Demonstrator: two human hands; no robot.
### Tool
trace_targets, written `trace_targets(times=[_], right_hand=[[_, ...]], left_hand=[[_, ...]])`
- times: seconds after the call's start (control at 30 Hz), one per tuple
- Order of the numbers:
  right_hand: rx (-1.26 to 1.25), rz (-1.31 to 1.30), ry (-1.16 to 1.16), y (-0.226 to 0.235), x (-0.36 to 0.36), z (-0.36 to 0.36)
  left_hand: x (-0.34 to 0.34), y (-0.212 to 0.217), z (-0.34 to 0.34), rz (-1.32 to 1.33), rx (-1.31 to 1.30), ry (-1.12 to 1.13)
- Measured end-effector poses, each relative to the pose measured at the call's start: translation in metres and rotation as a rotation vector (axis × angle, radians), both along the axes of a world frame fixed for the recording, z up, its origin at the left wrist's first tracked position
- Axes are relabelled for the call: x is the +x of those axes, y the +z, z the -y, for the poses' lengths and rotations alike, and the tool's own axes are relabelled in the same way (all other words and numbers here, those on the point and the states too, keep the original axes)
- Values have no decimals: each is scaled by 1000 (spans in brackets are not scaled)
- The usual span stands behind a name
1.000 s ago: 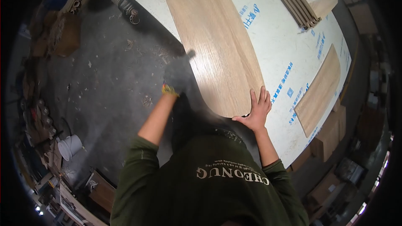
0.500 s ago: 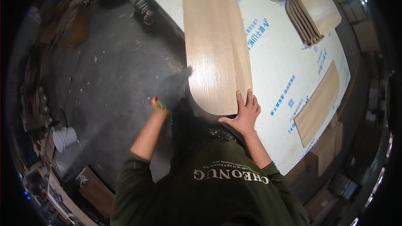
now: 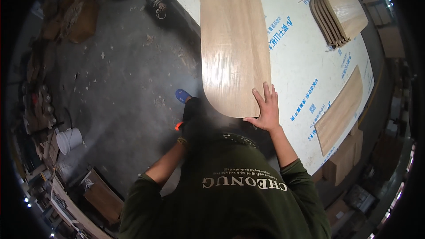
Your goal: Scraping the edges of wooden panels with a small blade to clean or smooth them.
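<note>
Wooden panel (image 3: 232, 44) under right hand (image 3: 264, 108) fingertips.

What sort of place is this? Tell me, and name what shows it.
Most likely a woodworking or furniture workshop. A rounded wood-veneer panel lies on a large white worktable, stacks of similar curved panels sit at its far end, and the concrete floor is dusty and littered.

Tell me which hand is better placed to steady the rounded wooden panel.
Right. The right hand lies flat on the wooden panel at its rounded near corner. The left hand, blurred and holding something dark, is off the panel's edge over the floor.
</note>
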State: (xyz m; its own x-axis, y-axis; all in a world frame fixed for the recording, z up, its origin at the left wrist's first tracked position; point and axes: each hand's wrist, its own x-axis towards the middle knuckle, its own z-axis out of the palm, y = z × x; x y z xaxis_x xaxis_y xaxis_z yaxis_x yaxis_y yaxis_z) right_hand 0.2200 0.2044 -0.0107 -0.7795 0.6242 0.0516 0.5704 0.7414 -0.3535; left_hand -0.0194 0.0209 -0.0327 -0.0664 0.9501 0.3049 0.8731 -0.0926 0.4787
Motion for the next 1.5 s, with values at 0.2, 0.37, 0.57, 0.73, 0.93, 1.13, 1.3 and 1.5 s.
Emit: trace_targets(times=[0.2, 0.37, 0.57, 0.73, 0.93, 1.13, 1.3, 1.5], right_hand=[[8, -53, -117, -5, -68, 37], [-3, -92, -175, -12, -93, 58], [-72, 18, -33, 3, -82, 8], [42, -2, 271, -5, -104, -76], [11, -21, 235, -14, -102, -80], [7, -72, 191, -10, -124, -79], [45, -50, 180, -8, -152, -91], [67, -42, 230, -13, -152, -106]], left_hand=[[-48, -18, -30, 385, -75, 708], [-92, -46, -49, 395, 126, 552], [-145, -12, -57, 455, -152, 345], [-176, -13, -100, 273, -148, 146], [-131, -23, -44, 137, -185, 175], [-84, -28, 32, 134, -198, 85], [-162, -16, 1, -65, -170, 304], [-224, -20, -88, 54, -87, 252]])
